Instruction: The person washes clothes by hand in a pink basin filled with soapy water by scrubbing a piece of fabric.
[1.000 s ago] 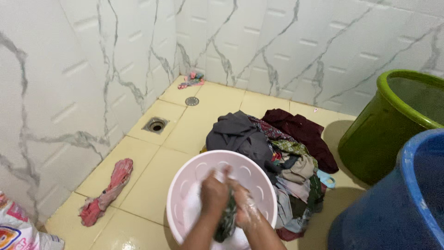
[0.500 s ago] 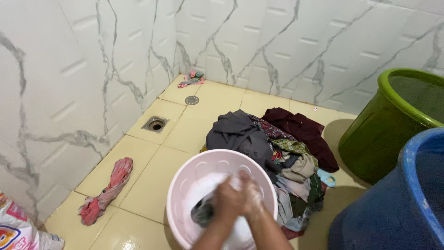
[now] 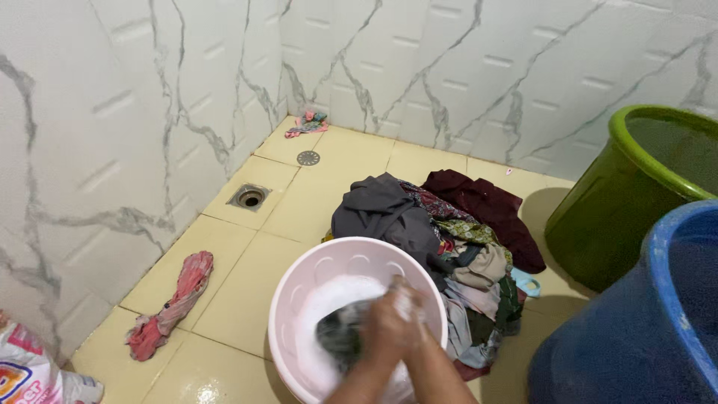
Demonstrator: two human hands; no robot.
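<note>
Both my hands are pressed together over a pale pink wash basin (image 3: pixel 299 278) full of white soapy water. My left hand (image 3: pixel 380 333) and my right hand (image 3: pixel 410 318) both grip a dark wet garment (image 3: pixel 338 334) that hangs into the suds to their left. My hands are blurred and lathered with foam. The fingers overlap, so I cannot tell exactly where one hand ends.
A pile of mixed clothes (image 3: pixel 449 239) lies right behind the basin. A green bucket (image 3: pixel 636 194) and a blue tub (image 3: pixel 658 322) stand at the right. A pink rag (image 3: pixel 172 303), a floor drain (image 3: pixel 249 197), a small cloth (image 3: pixel 308 122) in the corner and a printed bag (image 3: pixel 30 374) lie at the left.
My hands have shifted from the basin's middle to its right side, rubbing the dark garment. The garment now spreads out to their left in the suds.
</note>
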